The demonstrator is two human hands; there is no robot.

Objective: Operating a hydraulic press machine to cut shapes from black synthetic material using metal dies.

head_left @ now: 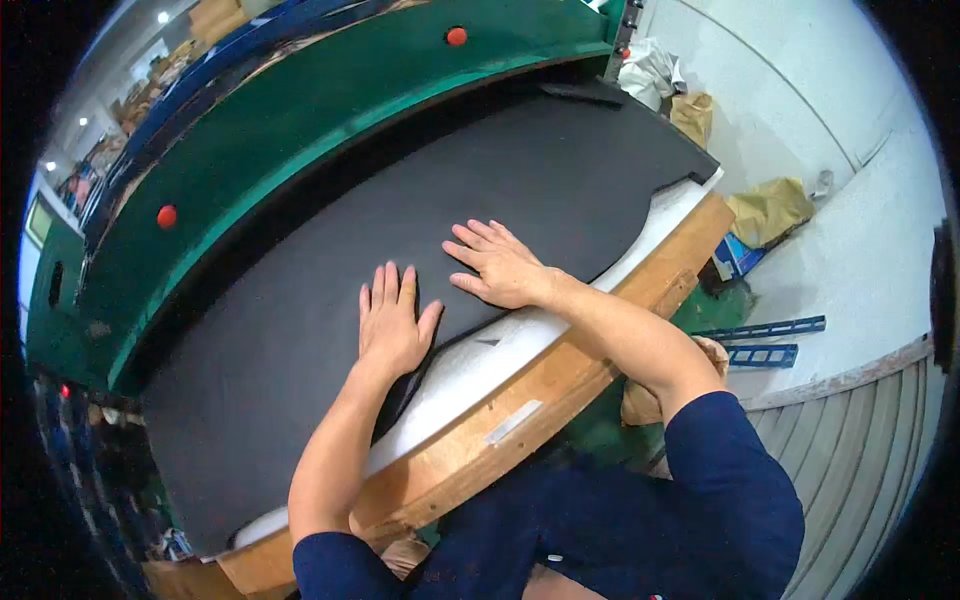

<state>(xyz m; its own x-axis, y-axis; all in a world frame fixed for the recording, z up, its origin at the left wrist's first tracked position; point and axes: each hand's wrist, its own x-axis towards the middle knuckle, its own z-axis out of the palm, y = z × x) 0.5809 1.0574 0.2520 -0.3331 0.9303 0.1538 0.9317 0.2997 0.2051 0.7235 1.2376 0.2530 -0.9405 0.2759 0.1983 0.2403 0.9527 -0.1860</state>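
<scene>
A wide sheet of black material (300, 290), several layers or one I cannot tell, lies over a white board (480, 365). Its near edge curves unevenly, so a strip of the white shows. My left hand (392, 318) rests flat on the sheet close to that edge, fingers spread and pointing away from me. To its right, my right hand (500, 265) also lies flat on the black surface, its fingers pointing left. Neither hand holds anything. A dark narrow strip (582, 94) lies at the sheet's far right end.
A green machine beam (300, 130) with red round buttons (456, 37) spans the far side above the sheet. A wooden edge (470, 420) runs along the near side. Brown bags (775, 212), blue slotted bars (765, 328) and a pale wall (790, 110) stand at the right.
</scene>
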